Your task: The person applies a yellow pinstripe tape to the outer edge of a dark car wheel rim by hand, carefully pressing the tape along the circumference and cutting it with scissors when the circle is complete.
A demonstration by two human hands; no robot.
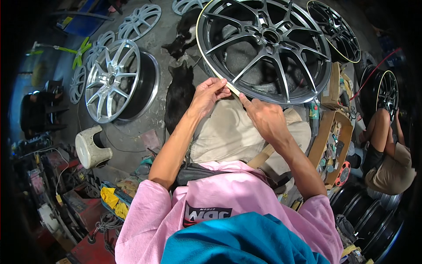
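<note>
A large dark wheel with bright machined spokes tilts in front of me, a narrow pale strip along its edge. My left hand pinches this strip at the wheel's lower left. Just right of it, my right hand has its index finger extended onto the strip and its other fingers curled; whatever those may hold is hidden. Below the wheel are my beige-clad legs.
Two black cats lie left of the wheel. A silver wheel, white stool and grey wheel faces stand leftward. Cardboard boxes of tools are at right, beside another person at a wheel and more rims.
</note>
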